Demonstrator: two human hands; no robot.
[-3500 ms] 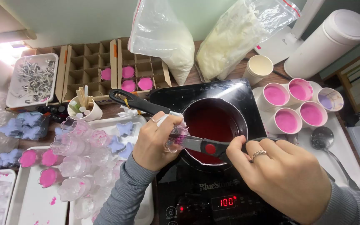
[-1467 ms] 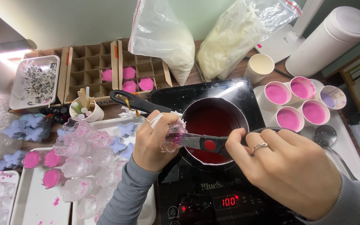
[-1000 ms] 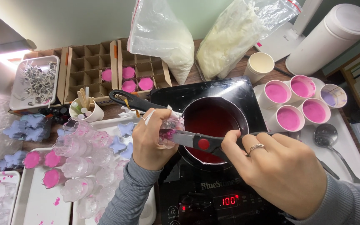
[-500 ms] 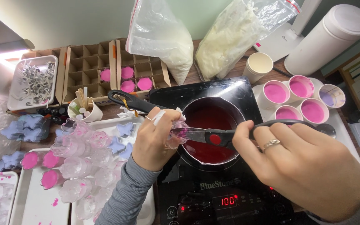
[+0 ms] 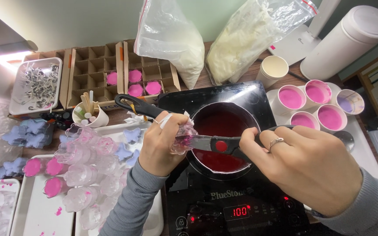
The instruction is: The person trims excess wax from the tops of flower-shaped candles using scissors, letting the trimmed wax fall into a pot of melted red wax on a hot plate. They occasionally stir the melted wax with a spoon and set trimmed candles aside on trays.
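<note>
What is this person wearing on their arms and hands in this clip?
Both arms are in grey ribbed long sleeves ending at the wrists. The left hand is bare, with no glove or jewellery visible. The right hand is also ungloved and wears a silver-coloured ring on one finger. No watch or bracelet shows.

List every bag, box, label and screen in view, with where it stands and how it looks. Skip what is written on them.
Left plastic bag: back centre, clear, white flakes inside.
Right plastic bag: beside it, clear, cream flakes, red strip at its top.
Cardboard boxes: back left, brown, divided into cells, some holding pink pieces.
Display: front of the black cooktop, small, red glowing digits.
White lettering: cooktop surface, above the display.
</note>
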